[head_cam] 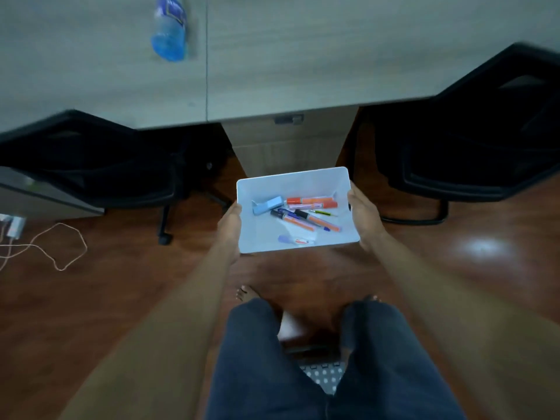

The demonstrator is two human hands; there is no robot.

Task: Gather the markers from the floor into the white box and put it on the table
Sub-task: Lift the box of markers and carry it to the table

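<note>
— Head view: where is the white box (pixel 295 248) found?

— It is held above the wooden floor (pixel 106 298), short of the table (pixel 272 62). Its left edge is gripped by the left hand (pixel 231 221), its right edge by the right hand (pixel 362 218), fingers closed on the walls.

— And the contents?

— Several orange markers (pixel 312 203) are seen inside, beside a blue eraser (pixel 268 205). A water bottle (pixel 169 28) is noted on the table, with black chairs (pixel 472 140) at either side.
</note>
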